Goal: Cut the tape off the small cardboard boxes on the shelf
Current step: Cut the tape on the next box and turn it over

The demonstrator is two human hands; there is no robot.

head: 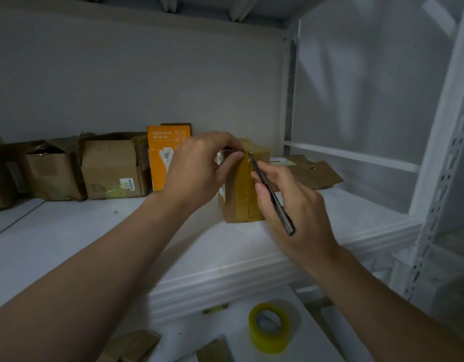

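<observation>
free: shelf (95,231) front-left | blocked: boxes (110,168) along back wall

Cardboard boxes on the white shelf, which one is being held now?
The small brown box wrapped in yellowish tape, forward of the rest: the left hand grips its top, the right hand holds a slim dark knife to it.

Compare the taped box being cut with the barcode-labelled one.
The taped brown cardboard box stands forward on the white shelf; the barcode-labelled brown cardboard box sits by the grey back wall. Yellowish tape covers the first's near face; the second is mostly bare. The left hand grips the first, the right hand's slim dark knife on it; the second is untouched. Both: brown cardboard.
</observation>
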